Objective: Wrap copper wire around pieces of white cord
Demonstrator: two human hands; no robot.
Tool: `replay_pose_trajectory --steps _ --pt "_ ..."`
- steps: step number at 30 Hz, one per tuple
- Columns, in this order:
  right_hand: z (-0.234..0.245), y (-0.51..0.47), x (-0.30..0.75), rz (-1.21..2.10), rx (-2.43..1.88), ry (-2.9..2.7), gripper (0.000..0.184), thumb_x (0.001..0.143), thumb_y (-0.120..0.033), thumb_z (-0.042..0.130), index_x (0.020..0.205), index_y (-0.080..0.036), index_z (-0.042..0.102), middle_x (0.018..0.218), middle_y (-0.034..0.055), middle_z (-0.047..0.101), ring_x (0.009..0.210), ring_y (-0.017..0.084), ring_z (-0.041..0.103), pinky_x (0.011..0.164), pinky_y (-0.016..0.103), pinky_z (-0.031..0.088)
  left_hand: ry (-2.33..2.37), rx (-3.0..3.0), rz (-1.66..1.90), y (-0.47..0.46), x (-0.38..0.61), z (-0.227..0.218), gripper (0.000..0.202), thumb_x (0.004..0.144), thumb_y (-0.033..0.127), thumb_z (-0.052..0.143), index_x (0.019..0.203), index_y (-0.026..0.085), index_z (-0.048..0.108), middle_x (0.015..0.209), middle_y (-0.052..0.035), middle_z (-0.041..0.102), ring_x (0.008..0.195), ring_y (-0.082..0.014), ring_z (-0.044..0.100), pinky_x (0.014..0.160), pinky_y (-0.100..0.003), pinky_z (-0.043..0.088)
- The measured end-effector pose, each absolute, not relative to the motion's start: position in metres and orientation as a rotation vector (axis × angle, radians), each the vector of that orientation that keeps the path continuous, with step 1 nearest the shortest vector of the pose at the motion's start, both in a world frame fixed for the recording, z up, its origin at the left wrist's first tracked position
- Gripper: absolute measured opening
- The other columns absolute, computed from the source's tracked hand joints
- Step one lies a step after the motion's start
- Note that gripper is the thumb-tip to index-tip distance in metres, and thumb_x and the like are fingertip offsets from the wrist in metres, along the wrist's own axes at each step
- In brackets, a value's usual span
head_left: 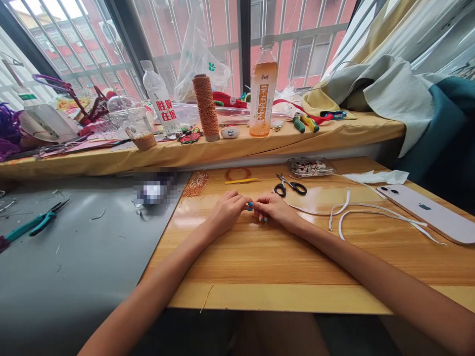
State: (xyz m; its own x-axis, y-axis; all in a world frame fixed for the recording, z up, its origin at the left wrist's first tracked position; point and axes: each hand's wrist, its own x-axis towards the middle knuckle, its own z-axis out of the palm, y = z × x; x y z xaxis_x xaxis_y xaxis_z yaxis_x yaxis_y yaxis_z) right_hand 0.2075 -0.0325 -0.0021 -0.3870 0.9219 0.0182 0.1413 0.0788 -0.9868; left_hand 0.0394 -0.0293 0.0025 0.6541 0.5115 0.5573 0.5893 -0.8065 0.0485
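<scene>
My left hand (226, 210) and my right hand (274, 208) rest side by side on the wooden table (260, 262), fingertips meeting in a pinch. Both are closed on something tiny that I cannot make out. Just beyond them lie black-handled scissors (291, 186), a small coil of copper wire (238, 173), a yellow stick (241, 181) and a loose bunch of copper wire (196, 185). A clear tray of beads (310, 167) stands behind the scissors.
A white cord (371, 212), a phone (426, 211) and a tissue (374, 176) lie at the right. Teal pliers (33, 223) lie on the grey table at the left. The sill holds a thread spool (206, 106), bottles (262, 89), a cup and tools.
</scene>
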Motion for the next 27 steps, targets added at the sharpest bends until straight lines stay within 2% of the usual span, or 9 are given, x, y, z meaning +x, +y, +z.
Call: replay_pose_trajectory --steps 2,4,7,12,15,18,22,27 --pt "-0.004 -0.032 0.209 1.395 -1.025 -1.657 0.033 0.069 -0.044 0.052 0.058 -0.014 0.056 0.048 -0.0009 0.054 0.043 0.007 0.045 0.042 0.019 0.032 -0.953 -2.681 -0.883 -0.028 0.038 0.002 0.02 0.082 0.023 0.04 0.085 0.014 0.057 0.072 -0.0051 0.06 0.069 -0.0144 0.045 0.064 -0.025 0.037" --pt "-0.004 -0.032 0.21 1.393 -0.967 -1.705 0.029 0.072 -0.042 0.05 0.072 -0.014 0.06 0.057 0.0001 0.056 0.05 0.009 0.049 0.046 0.02 0.035 -1.005 -2.639 -0.931 -0.027 0.037 0.003 0.018 0.081 0.021 0.041 0.084 0.014 0.058 0.069 -0.0044 0.06 0.067 -0.014 0.044 0.061 -0.024 0.037" --pt "-0.003 -0.034 0.211 1.188 -0.946 -1.904 0.027 0.075 -0.035 0.048 0.092 -0.017 0.06 0.062 0.0001 0.057 0.056 0.011 0.05 0.052 0.023 0.038 -1.059 -2.62 -0.965 -0.026 0.036 0.002 0.018 0.081 0.02 0.042 0.08 0.015 0.059 0.065 -0.0028 0.06 0.064 -0.0137 0.043 0.06 -0.023 0.036" --pt "-0.003 -0.037 0.212 0.403 -0.955 -2.243 0.021 0.079 -0.025 0.044 0.092 -0.02 0.06 0.079 0.0056 0.057 0.075 0.017 0.05 0.07 0.03 0.037 -1.162 -2.698 -1.022 -0.024 0.039 -0.001 0.018 0.08 0.017 0.042 0.078 0.015 0.059 0.064 -0.0017 0.06 0.065 -0.0129 0.045 0.06 -0.023 0.037" --pt "-0.005 -0.038 0.212 0.22 -0.991 -2.321 0.024 0.081 -0.027 0.039 0.092 -0.019 0.059 0.081 0.0078 0.055 0.074 0.018 0.049 0.07 0.031 0.036 -1.23 -2.754 -1.042 -0.024 0.042 -0.001 0.017 0.08 0.017 0.042 0.078 0.015 0.059 0.063 -0.0013 0.059 0.065 -0.0125 0.046 0.06 -0.022 0.038" --pt "-0.004 -0.04 0.211 0.224 -1.013 -2.291 0.027 0.083 -0.027 0.035 0.088 -0.02 0.06 0.076 0.0066 0.054 0.069 0.016 0.047 0.067 0.029 0.035 -1.251 -2.759 -1.041 -0.026 0.043 0.0 0.018 0.079 0.015 0.042 0.074 0.015 0.059 0.062 -0.0011 0.056 0.064 -0.0121 0.045 0.059 -0.022 0.037" --pt "0.002 -0.041 0.209 0.405 -1.006 -2.245 0.027 0.082 -0.027 0.037 0.073 -0.02 0.062 0.066 0.0041 0.053 0.064 0.015 0.046 0.062 0.027 0.035 -1.206 -2.757 -0.955 -0.027 0.042 0.0 0.02 0.079 0.012 0.04 0.073 0.017 0.059 0.065 -0.0012 0.057 0.065 -0.0122 0.044 0.059 -0.022 0.035" --pt "0.005 -0.037 0.211 0.704 -0.989 -2.162 0.027 0.078 -0.031 0.042 0.062 -0.018 0.06 0.058 0.0014 0.053 0.058 0.013 0.046 0.058 0.025 0.033 -1.175 -2.694 -0.825 -0.028 0.042 0.0 0.021 0.081 0.019 0.039 0.076 0.018 0.06 0.066 -0.0021 0.057 0.067 -0.0137 0.044 0.061 -0.024 0.034"
